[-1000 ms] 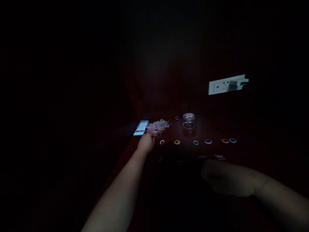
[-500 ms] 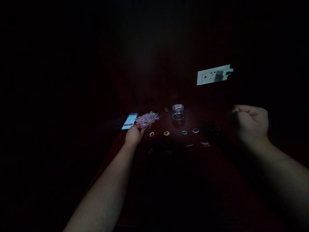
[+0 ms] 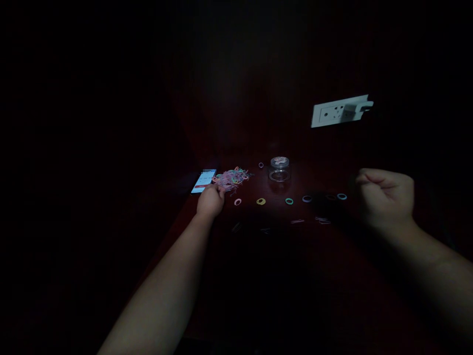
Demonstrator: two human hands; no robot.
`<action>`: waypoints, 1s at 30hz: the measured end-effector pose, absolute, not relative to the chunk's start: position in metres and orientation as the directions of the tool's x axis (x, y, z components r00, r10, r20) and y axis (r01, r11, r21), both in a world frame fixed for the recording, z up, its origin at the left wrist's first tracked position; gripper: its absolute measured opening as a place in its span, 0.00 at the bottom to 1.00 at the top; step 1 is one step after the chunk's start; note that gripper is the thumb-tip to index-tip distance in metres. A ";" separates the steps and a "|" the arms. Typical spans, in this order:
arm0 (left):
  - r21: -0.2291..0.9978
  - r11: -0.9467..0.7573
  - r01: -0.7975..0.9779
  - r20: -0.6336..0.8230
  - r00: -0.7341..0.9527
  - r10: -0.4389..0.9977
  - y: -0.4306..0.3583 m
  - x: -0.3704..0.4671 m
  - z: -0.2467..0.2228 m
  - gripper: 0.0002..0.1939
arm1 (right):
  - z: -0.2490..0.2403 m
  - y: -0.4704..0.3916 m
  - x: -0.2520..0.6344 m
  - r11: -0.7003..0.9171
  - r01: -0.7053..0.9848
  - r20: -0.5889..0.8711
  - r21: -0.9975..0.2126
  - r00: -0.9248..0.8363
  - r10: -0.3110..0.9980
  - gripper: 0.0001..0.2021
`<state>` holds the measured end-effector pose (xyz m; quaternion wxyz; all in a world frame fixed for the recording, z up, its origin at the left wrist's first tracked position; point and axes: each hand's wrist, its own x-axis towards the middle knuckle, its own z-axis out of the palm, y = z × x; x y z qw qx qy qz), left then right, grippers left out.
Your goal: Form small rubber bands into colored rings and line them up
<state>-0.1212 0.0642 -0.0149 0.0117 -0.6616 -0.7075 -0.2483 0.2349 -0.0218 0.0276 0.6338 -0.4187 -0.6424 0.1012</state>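
Observation:
My left hand point(image 3: 211, 201) is closed at the near edge of a tangled pile of small colourful hair ties point(image 3: 232, 178). Whatever its fingers may hold is hidden. My right hand point(image 3: 388, 195) is a fist raised on the right, its inside out of sight. Between the hands runs a row of ring-shaped hair ties: pink point(image 3: 237, 202), yellow point(image 3: 261, 201), green point(image 3: 289, 201), lavender point(image 3: 307, 199) and blue point(image 3: 342, 196), with a dim one in shadow. Nearer me lie thin elastic bands point(image 3: 322, 220) in small groups, some barely visible.
A lit phone point(image 3: 204, 181) lies left of the pile. Behind the row stands a clear lidded jar point(image 3: 280, 173), with a small pale ring point(image 3: 260, 165) to its left. A wall socket point(image 3: 340, 112) holds a plug. The dark red tabletop point(image 3: 258, 276) is mostly in shadow.
The view has shifted slightly, so the table items sit further right in the picture. My left hand's fingers are curled in more at the pile. My right fist stays closed.

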 end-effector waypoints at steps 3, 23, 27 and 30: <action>0.334 -0.011 0.942 0.358 -0.117 0.926 0.063 -0.119 -0.013 0.13 | 0.026 -0.021 0.235 0.620 0.418 0.724 -0.664 0.154 0.672 0.15; 0.374 -0.152 0.915 0.424 -0.023 0.905 0.052 -0.106 0.005 0.12 | 0.032 -0.030 0.222 0.499 0.511 0.591 -0.700 0.023 0.806 0.15; 0.393 -0.266 0.880 0.476 0.053 0.878 0.042 -0.091 0.013 0.10 | 0.024 -0.028 0.216 0.497 0.471 0.482 -0.729 -0.162 0.861 0.16; 0.410 -0.408 0.816 0.510 0.166 0.844 0.025 -0.072 0.017 0.08 | 0.017 -0.028 0.207 0.541 0.464 0.442 -0.701 -0.313 0.841 0.15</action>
